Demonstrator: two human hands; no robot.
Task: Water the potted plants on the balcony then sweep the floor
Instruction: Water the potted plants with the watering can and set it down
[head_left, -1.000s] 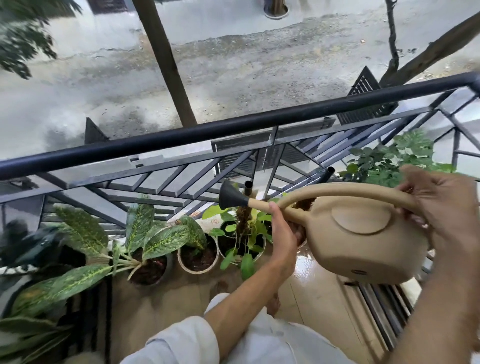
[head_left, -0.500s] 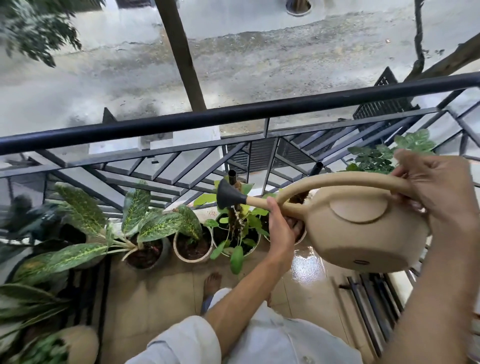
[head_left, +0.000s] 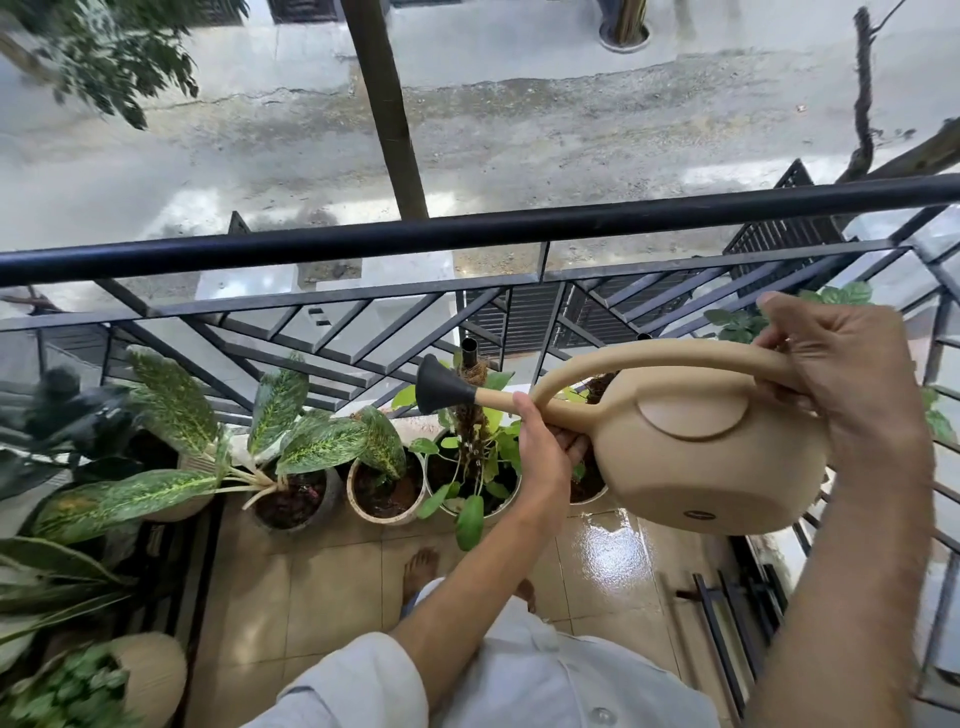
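I hold a beige watering can (head_left: 691, 457) high over the pots. My right hand (head_left: 852, 374) grips the rear of its long arched handle. My left hand (head_left: 543, 447) is closed around the spout just behind the black rose (head_left: 439, 391), which points left above a climbing plant in a white pot (head_left: 480, 467). To its left stand a small pale pot (head_left: 382, 491) with soil and a grey pot (head_left: 293, 499) with a mottled-leaf plant (head_left: 280, 410). No water stream is visible.
A black metal railing (head_left: 467, 234) runs across ahead, street far below. More plants crowd the left side, with a beige pot (head_left: 150, 670) at lower left. The tiled floor (head_left: 608, 551) is wet near the pots. My bare foot (head_left: 421, 566) stands on it. Dark bars (head_left: 722, 634) lie at right.
The view has tilted down and pulled back, showing more floor and my foot. The can stays held level in both hands, its rose shifted slightly left over the pots.
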